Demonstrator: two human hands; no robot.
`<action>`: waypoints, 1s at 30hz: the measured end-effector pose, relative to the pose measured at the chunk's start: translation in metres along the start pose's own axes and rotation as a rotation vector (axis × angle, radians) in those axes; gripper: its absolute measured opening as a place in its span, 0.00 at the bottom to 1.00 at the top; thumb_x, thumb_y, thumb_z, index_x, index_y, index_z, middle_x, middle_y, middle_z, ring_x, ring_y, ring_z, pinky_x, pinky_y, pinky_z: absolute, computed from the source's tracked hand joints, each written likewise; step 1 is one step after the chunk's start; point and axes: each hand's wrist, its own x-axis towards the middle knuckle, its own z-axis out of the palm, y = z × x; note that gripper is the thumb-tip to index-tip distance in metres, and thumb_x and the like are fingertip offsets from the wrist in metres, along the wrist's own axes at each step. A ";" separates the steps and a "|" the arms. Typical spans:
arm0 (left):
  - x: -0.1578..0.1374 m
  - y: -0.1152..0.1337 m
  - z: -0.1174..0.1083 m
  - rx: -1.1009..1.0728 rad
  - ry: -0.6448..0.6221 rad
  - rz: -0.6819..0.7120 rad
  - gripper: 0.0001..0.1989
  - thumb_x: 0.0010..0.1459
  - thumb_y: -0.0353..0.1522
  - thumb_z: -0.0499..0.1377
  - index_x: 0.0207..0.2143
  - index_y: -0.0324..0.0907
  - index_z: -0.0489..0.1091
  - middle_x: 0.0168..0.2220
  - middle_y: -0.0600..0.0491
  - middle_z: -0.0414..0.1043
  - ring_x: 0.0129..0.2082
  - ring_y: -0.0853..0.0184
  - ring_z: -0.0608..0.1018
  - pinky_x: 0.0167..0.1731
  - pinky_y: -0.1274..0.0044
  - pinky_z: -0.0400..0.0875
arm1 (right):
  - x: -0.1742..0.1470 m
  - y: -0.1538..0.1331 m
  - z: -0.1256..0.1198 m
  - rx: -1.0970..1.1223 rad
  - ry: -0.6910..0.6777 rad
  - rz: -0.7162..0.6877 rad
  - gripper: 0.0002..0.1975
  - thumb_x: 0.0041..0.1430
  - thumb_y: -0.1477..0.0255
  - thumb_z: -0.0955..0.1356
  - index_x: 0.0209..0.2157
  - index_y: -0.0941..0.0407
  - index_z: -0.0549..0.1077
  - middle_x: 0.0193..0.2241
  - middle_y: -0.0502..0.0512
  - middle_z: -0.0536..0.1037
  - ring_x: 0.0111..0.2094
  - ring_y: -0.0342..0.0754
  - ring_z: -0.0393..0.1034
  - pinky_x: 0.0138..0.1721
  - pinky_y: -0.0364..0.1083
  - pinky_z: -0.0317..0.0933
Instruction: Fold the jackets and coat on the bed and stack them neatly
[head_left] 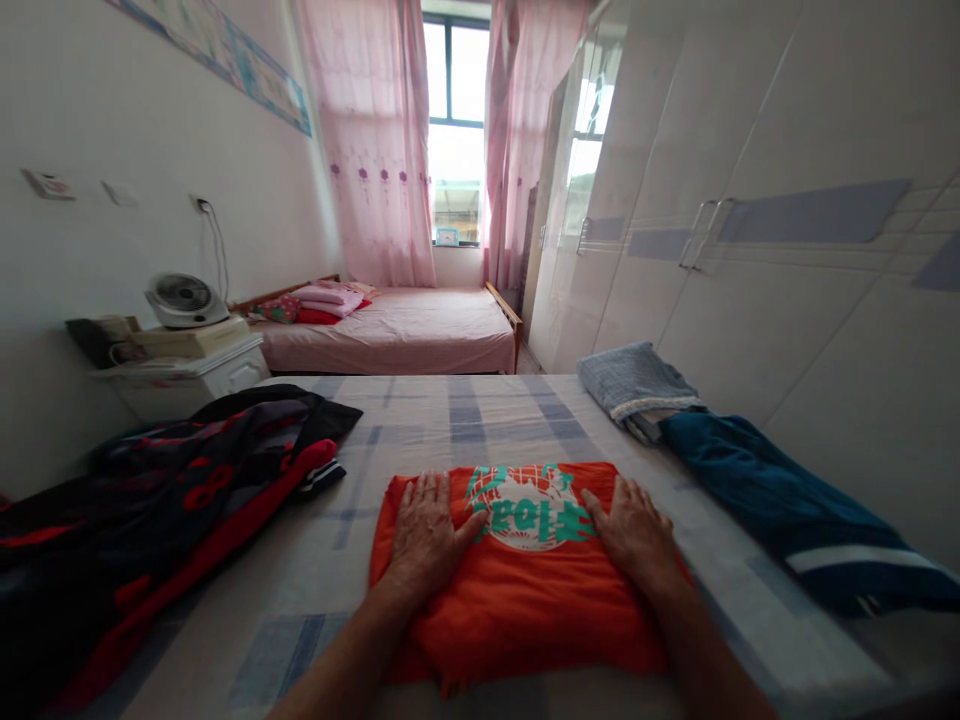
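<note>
An orange T-shirt point(525, 610) with a green and white print lies folded into a rough rectangle on the bed point(360, 590) in front of me. My left hand point(430, 525) rests flat on its left side, fingers stretched toward the far edge and thumb pointing at the print. On the right side of the shirt my right hand point(634, 528) lies flat in the same way, its thumb touching the edge of the print. Both palms press on the cloth, and neither hand grips it. The shirt's underside is hidden.
A black and red jacket point(202, 490) lies to the left. At right are folded grey-blue cloth point(637, 382) and dark teal clothing point(765, 490) with a white stripe. Beyond stand a second bed point(435, 325), a nightstand point(202, 375) with a fan point(184, 298), and a white wardrobe point(675, 310).
</note>
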 end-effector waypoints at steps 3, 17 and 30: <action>0.001 0.000 0.000 -0.007 -0.007 -0.007 0.45 0.55 0.57 0.39 0.59 0.27 0.55 0.60 0.34 0.54 0.62 0.52 0.56 0.60 0.63 0.45 | -0.001 0.013 -0.009 0.120 -0.046 0.053 0.33 0.59 0.56 0.56 0.57 0.66 0.59 0.57 0.70 0.62 0.57 0.62 0.57 0.51 0.61 0.55; 0.002 -0.001 -0.003 -0.008 0.001 0.019 0.42 0.57 0.55 0.41 0.57 0.29 0.59 0.59 0.35 0.58 0.60 0.53 0.59 0.60 0.63 0.46 | -0.027 0.033 -0.065 1.586 -0.936 0.087 0.26 0.57 0.62 0.65 0.54 0.60 0.64 0.47 0.61 0.75 0.49 0.54 0.69 0.53 0.52 0.61; 0.011 -0.014 -0.006 -0.202 0.086 0.121 0.28 0.61 0.47 0.42 0.51 0.37 0.66 0.53 0.43 0.67 0.55 0.57 0.67 0.57 0.63 0.54 | -0.043 0.010 -0.058 1.425 -0.828 0.156 0.22 0.51 0.67 0.63 0.46 0.63 0.71 0.42 0.62 0.78 0.45 0.55 0.72 0.46 0.51 0.65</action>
